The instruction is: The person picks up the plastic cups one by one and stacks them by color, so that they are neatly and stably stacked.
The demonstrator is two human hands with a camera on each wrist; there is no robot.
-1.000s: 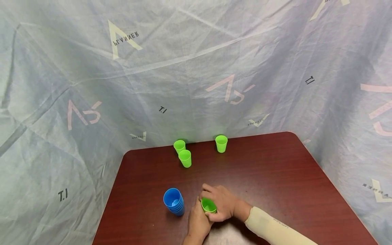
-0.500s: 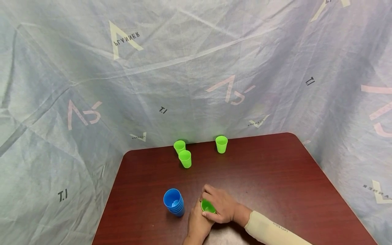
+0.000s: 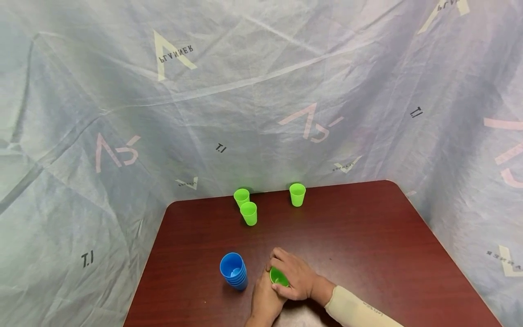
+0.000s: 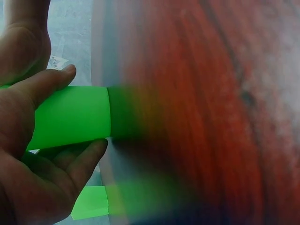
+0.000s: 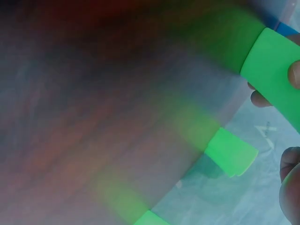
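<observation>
A green cup (image 3: 278, 277) stands upright on the table near its front edge, held between both hands. My left hand (image 3: 266, 297) wraps the cup's side, thumb and fingers on opposite sides in the left wrist view, where the cup wall (image 4: 75, 115) shows between them. From above, my right hand (image 3: 297, 275) spans the rim, with fingers on the far side and thumb on the near side. Part of the rim and most of the cup's body are hidden by the hands in the head view. A stack of several blue cups (image 3: 234, 271) stands left of my left hand.
At the back of the dark red table (image 3: 347, 227) stand three green cups: one at the edge (image 3: 241, 197), another just in front of it (image 3: 249, 215), and a third farther right (image 3: 297, 195). Grey cloth (image 3: 261, 118) hangs close around the table's far and side edges.
The head view has shifted slightly, so everything sits a little lower and to the right. Both hands stay on the green cup, and the right hand has settled slightly on its rim.
</observation>
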